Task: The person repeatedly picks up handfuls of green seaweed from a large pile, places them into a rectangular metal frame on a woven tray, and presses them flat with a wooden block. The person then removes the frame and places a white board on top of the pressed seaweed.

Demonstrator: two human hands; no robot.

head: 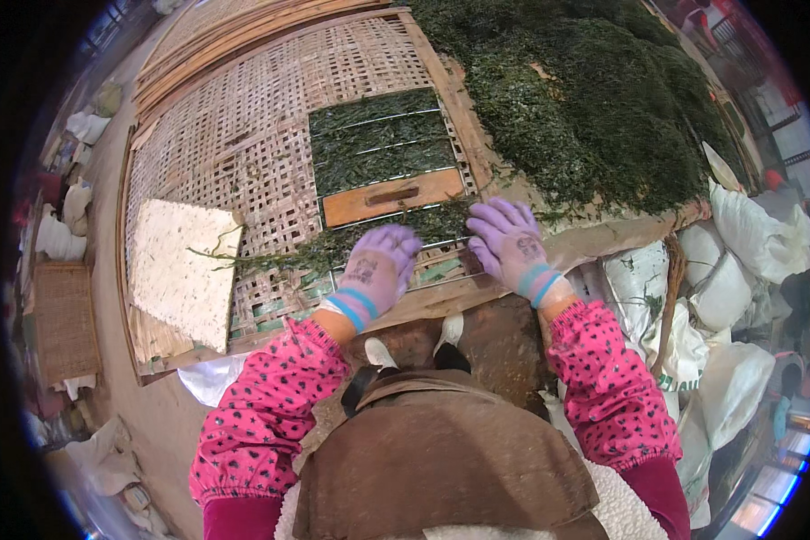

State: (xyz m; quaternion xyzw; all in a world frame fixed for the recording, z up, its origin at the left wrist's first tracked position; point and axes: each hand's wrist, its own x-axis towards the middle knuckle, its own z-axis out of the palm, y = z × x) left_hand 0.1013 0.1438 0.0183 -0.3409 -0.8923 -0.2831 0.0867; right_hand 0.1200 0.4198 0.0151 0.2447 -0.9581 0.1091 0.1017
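Observation:
My left hand [381, 262], in a purple glove, lies over dark green leafy strands at the near section of a metal-wire frame [385, 181] on a woven bamboo mat [263, 128]. My right hand [509, 246], gloved alike, touches the right end of that same section, fingers spread. A wooden block with a slot [439, 184] lies across the frame just beyond both hands. Dark green leafy material [371, 158] fills the farther sections in flat strips. Loose strands [277, 260] trail left from my left hand. What lies beneath its fingers is hidden.
A large heap of green leafy material [594, 108] lies at the right on the work surface. A pale speckled board [182, 263] rests on the mat's near left corner. Stacked wooden-edged mats [243, 34] are at the far left. White sacks [729, 290] crowd the right side.

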